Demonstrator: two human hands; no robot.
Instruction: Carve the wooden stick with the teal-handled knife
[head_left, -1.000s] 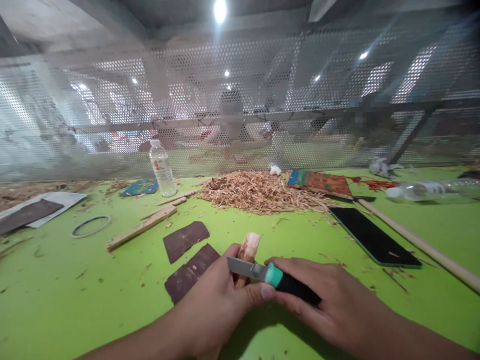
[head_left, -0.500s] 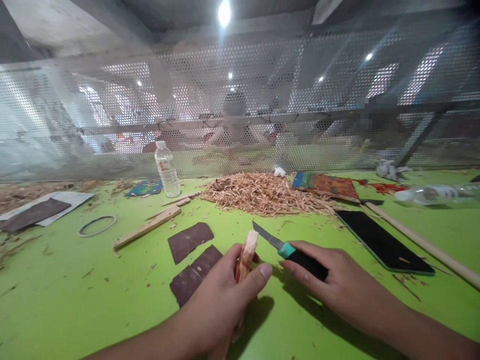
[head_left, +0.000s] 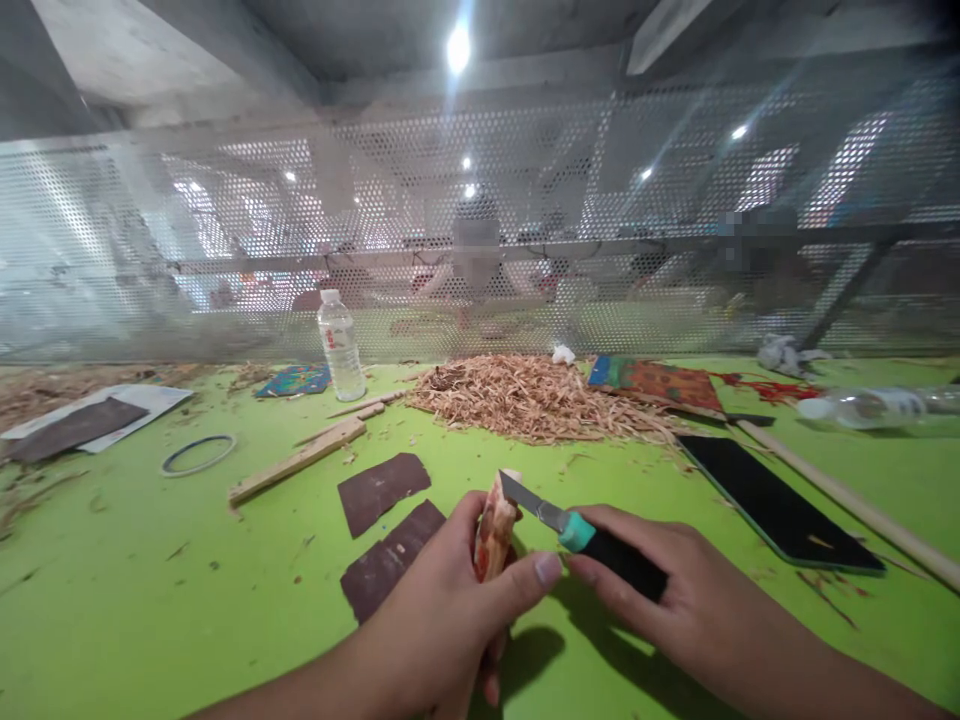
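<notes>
A wooden stick (head_left: pixel 491 545) with reddish patches and a pale cut tip stands tilted in my left hand (head_left: pixel 465 600), whose fingers are wrapped round it. My right hand (head_left: pixel 675 580) is closed on the black and teal handle of a utility knife (head_left: pixel 574 530). Its blade points up and left, the end lying over the stick's pale tip; I cannot tell whether it bites in. Just left of my left hand lie two pieces of brown sandpaper (head_left: pixel 384 492) on the green table (head_left: pixel 247 600).
Behind the hands is a heap of wood shavings (head_left: pixel 517 400). An upright water bottle (head_left: pixel 341 350), wood strips (head_left: pixel 296 460) and a ring (head_left: pixel 198 454) are to the left. On the right are a phone (head_left: pixel 776 505), a long rod (head_left: pixel 855 500) and a lying bottle (head_left: pixel 885 408). A perforated screen (head_left: pixel 405 200) stands behind.
The knife blade has come from beside the stick to over its tip. My left hand has turned the stick slightly, and the view has tipped up a little.
</notes>
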